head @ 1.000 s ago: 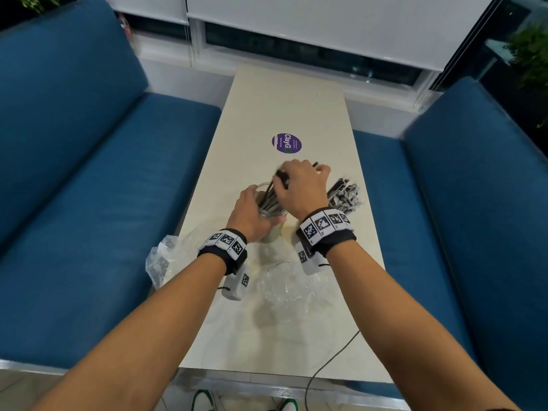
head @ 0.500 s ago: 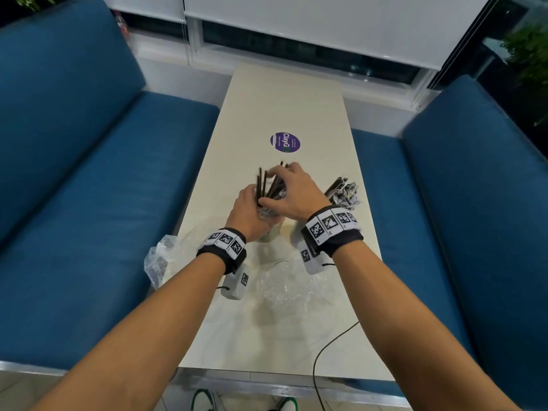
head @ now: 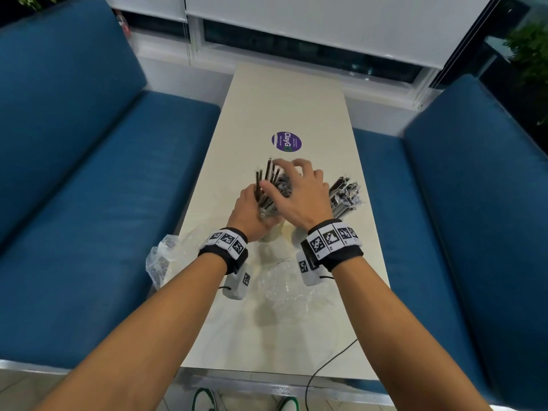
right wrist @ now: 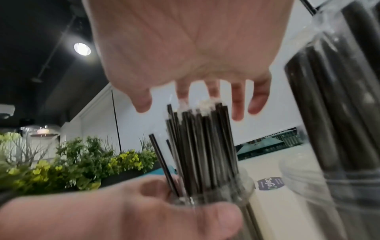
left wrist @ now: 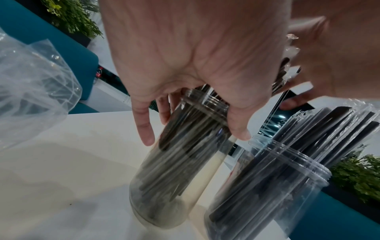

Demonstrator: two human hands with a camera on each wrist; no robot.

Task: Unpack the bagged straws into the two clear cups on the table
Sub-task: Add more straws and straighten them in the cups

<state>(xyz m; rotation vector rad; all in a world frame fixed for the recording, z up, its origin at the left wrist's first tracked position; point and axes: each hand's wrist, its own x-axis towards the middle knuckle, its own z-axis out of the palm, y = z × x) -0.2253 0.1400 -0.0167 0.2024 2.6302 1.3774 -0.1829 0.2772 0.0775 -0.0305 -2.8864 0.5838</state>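
Currently: left hand (head: 249, 210) grips cup (left wrist: 180, 162), steadying it; right hand (head: 296, 192), fingers spread, settles straws (right wrist: 201, 146); second cup (left wrist: 267, 186) at 3 o'clock.

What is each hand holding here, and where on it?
The left hand grips the clear cup around its rim. The right hand holds nothing, fingers spread above the straws.

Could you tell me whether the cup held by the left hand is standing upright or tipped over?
Upright: the cup stands base-down on the table, straws sticking up from its mouth.
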